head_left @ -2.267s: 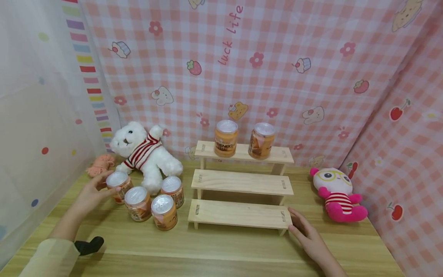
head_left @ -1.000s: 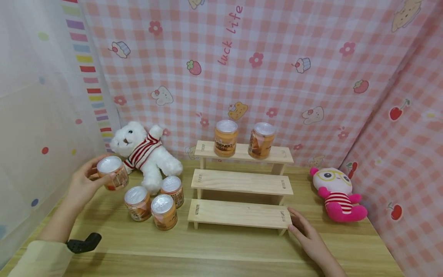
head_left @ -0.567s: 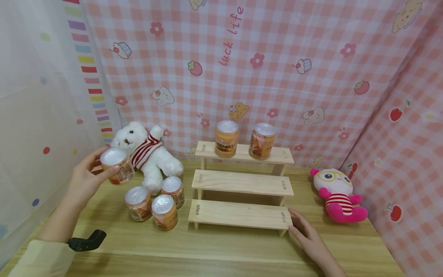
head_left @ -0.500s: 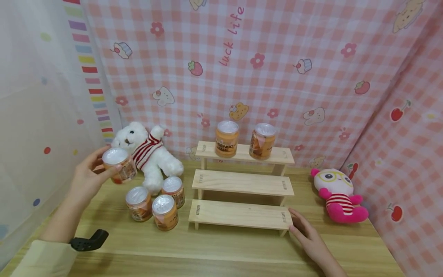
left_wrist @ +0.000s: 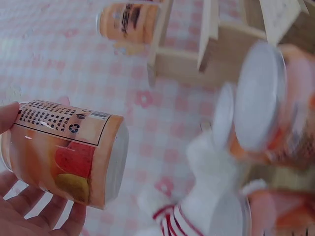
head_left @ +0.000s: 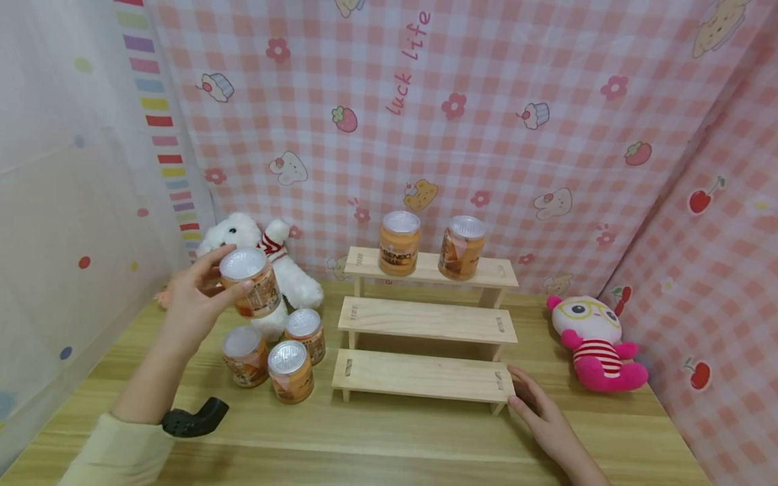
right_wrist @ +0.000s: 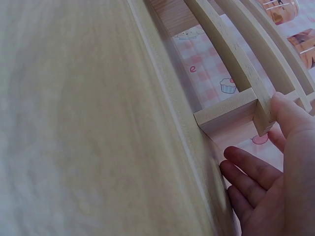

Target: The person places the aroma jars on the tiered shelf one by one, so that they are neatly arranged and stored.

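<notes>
My left hand (head_left: 193,297) grips an orange can (head_left: 254,287) with a clear lid, holding it above the table in front of the white teddy bear (head_left: 298,280). In the left wrist view, thumb and fingers wrap this can's (left_wrist: 59,152) base end. Below it stand three similar cans: a left one (head_left: 246,361), a front one (head_left: 290,374) and a back one (head_left: 306,337). My right hand (head_left: 547,422) touches the right end of the lowest step of a three-step wooden shelf (head_left: 419,374). The right wrist view shows its fingers (right_wrist: 251,172) loosely extended beside the shelf leg.
Two more cans, one on the left (head_left: 399,246) and one on the right (head_left: 462,250), stand on the top step. A pink panda doll (head_left: 598,344) sits at the right of the wooden table (head_left: 365,445). Checked cloth (head_left: 498,61) hangs behind.
My left hand has lifted the can from the table beside the bear and carried it rightward, over the other cans. The right hand stays at the shelf end.
</notes>
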Tool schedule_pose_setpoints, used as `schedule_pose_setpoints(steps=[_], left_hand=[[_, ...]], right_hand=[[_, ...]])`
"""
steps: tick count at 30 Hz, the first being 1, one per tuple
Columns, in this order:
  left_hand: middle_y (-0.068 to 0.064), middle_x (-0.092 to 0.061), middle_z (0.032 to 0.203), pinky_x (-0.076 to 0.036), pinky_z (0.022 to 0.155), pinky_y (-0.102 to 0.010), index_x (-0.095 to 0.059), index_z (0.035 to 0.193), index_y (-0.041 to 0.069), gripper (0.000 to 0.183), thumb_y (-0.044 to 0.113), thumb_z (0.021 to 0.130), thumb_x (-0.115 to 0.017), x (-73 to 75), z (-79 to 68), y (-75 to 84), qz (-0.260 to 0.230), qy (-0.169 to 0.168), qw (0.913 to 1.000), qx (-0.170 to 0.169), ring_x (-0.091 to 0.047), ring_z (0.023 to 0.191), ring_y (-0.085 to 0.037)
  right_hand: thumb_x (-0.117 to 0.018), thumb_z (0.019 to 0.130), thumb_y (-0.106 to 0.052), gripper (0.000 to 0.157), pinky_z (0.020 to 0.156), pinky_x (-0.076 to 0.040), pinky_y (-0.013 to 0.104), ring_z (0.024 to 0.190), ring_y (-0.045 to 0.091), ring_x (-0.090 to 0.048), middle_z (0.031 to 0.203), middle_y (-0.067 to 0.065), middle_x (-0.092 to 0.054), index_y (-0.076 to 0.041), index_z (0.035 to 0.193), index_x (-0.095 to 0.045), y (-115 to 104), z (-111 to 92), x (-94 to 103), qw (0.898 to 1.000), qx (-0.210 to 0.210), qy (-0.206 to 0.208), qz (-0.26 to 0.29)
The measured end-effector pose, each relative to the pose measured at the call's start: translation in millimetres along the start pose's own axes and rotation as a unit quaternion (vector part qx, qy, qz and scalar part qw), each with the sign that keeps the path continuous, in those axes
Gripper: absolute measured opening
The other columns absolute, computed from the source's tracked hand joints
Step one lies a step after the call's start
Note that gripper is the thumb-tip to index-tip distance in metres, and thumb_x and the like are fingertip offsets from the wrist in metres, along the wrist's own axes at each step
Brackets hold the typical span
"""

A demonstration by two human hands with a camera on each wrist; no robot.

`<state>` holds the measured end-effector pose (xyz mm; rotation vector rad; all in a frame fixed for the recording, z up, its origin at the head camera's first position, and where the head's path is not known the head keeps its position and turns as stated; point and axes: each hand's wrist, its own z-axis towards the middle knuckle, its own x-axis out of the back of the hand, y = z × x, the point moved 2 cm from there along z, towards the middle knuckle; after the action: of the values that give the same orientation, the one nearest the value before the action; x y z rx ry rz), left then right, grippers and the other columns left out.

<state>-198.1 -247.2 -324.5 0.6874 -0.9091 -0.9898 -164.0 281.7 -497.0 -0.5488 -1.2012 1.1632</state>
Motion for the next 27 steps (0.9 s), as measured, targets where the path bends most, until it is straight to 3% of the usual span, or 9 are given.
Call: schedule_pose_setpoints(steps=[6,11,18,27], left_hand=[[-0.001,-0.058,0.109,-0.048,0.074,-0.015,-0.050,0.137,0.002,0.056,0.004,0.085,-0.071,-20.5,-1.1,15.9,-0.020,-0.005,0.9996,-0.020,-0.056,0.097,-0.009],[-0.008,-0.057,0.118,-0.047,0.081,-0.018,-0.050,0.138,0.005,0.056,0.007,0.086,-0.072,-38.4,-4.1,27.7,-0.047,-0.025,0.9985,-0.010,-0.054,0.104,-0.011],[-0.010,-0.057,0.119,-0.048,0.081,-0.026,-0.052,0.136,0.006,0.057,0.007,0.084,-0.074,-66.2,-6.3,40.6,-0.072,-0.052,0.9960,-0.013,-0.052,0.105,-0.020],[-0.013,-0.058,0.117,-0.048,0.086,-0.040,-0.052,0.136,0.007,0.060,0.007,0.081,-0.076,-103.0,-5.2,58.0,-0.118,-0.081,0.9897,0.000,-0.053,0.105,-0.020]], right_hand=[[-0.052,0.097,0.001,0.048,0.087,-0.043,0.014,0.111,0.002,-0.052,0.124,0.027,-0.055,0.002,0.143,-0.038,-0.2,-0.1,-0.1,1.000,0.001,-0.001,0.003],[-0.052,0.097,0.001,0.048,0.087,-0.043,0.015,0.110,0.003,-0.053,0.123,0.027,-0.056,0.001,0.142,-0.039,-0.1,0.0,-0.2,1.000,0.001,-0.001,0.004],[-0.052,0.097,0.001,0.048,0.087,-0.043,0.014,0.110,0.002,-0.053,0.122,0.028,-0.056,0.002,0.142,-0.039,-0.1,-0.6,-0.6,1.000,0.004,-0.001,0.007],[-0.052,0.097,0.000,0.048,0.087,-0.042,0.014,0.110,0.002,-0.053,0.121,0.027,-0.057,0.001,0.143,-0.039,0.3,-0.1,-0.6,1.000,-0.004,-0.001,0.007]])
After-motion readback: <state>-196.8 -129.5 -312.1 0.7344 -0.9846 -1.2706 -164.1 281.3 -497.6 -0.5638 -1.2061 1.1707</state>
